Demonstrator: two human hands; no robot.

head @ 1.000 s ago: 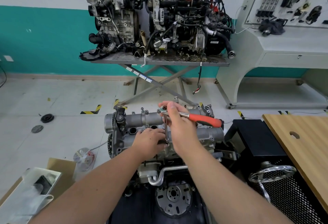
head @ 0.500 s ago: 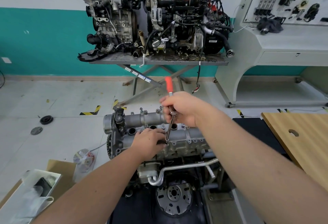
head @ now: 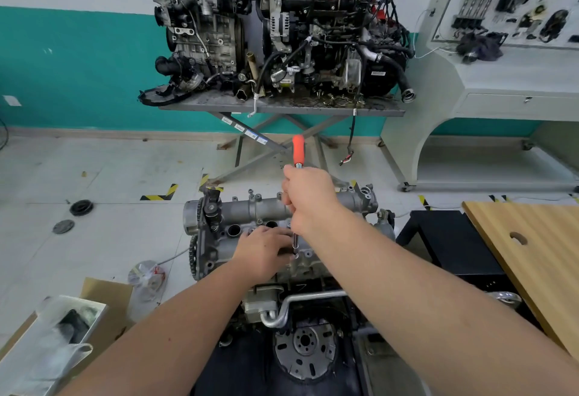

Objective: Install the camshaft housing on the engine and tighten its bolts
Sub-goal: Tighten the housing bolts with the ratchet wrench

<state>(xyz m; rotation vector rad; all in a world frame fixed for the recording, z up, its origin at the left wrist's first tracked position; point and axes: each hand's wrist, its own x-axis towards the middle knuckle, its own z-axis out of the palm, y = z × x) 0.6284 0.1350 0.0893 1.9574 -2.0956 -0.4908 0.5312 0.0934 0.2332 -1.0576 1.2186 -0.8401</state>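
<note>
Camshaft housing (head: 250,210): seated on top of the engine (head: 282,270) at frame centre, lying crosswise, grey cast metal, plug holes seen along its near side.
Right hand (head: 308,198): closed around the ratchet (head: 298,152), gripped near the head; the orange handle is seen pointing up and away above the fist.
Extension bar (head: 294,243): run straight down from under the right hand to the near edge of the housing; its tip is set at a bolt point just beside the left fingers.
Left hand (head: 261,253): laid on the housing's near side, fingers curled toward the lower end of the extension bar; whether the bar is pinched or only touched cannot be told.
Housing relative to hands: directly beneath both; the right hand is held above its middle, the left is rested on it.
Bolts (head: 253,196): several heads noted standing along the far edge of the housing.
Surroundings: wooden table (head: 532,254) at right; cardboard box (head: 103,298) at lower left; two engines on a lift table (head: 282,107) against the far wall.
</note>
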